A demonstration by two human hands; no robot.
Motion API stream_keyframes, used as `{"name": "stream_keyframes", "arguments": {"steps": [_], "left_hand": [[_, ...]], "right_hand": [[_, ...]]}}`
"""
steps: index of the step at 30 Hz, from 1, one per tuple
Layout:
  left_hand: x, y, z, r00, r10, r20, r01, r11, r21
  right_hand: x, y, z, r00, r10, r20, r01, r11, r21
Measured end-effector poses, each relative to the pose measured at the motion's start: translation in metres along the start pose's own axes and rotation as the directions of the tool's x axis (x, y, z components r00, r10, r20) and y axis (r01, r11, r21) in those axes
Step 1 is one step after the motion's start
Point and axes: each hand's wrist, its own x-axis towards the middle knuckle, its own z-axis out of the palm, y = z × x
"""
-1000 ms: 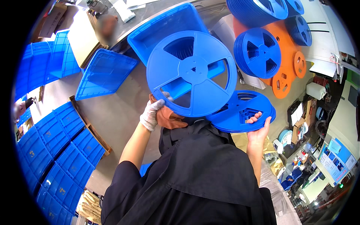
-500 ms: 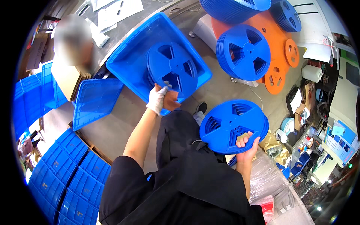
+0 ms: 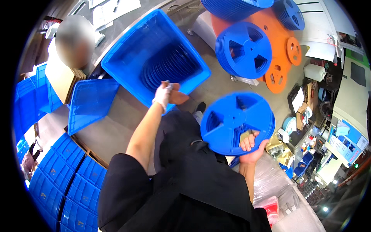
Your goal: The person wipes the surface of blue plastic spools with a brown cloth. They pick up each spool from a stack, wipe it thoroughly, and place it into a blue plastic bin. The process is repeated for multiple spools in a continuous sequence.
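Stacked blue crates point(image 3: 54, 170) fill the lower left. The open blue bin point(image 3: 129, 52) stands tilted in front of the person, with a row of blue reels point(image 3: 170, 67) on edge inside it. Right of the bin, an orange board point(image 3: 278, 33) bears further stacks, among them a medium stack point(image 3: 247, 48). A blue lid point(image 3: 92, 104) leans left of the bin.

The held reels point(image 3: 234, 119), a blue stack, sit right of the lap, apart from the bin. The bare right hand point(image 3: 251, 149) is closed on their near edge, fingers reaching into a cutout. The gloved left hand point(image 3: 163, 96) is at the bin's near rim, fingers partly curled; a brown cloth point(image 3: 179, 98) shows against it, though how firmly it is gripped I cannot tell.
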Motion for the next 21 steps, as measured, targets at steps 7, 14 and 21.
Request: {"name": "stream_keyframes", "arguments": {"steps": [7, 14, 21], "left_hand": [[-0.104, 0.076, -0.011, 0.844, 0.533, -0.053, -0.532, 0.822, -0.203], [-0.223, 0.138, 0.079, 0.405, 0.704, 0.583, -0.875, 0.114, 0.470], [-0.204, 0.041, -0.026, 0.589, 0.579, 0.563, -0.797, 0.305, 0.521]], "right_hand": [[0.014, -0.013, 0.027, 0.922, 0.161, 0.353, -0.188, 0.981, 0.043], [-0.006, 0.017, 0.066, 0.747, 0.393, 0.536, -0.412, 0.907, -0.090], [-0.013, 0.013, 0.054, 0.806, 0.393, 0.443, -0.420, 0.906, -0.040]]}}
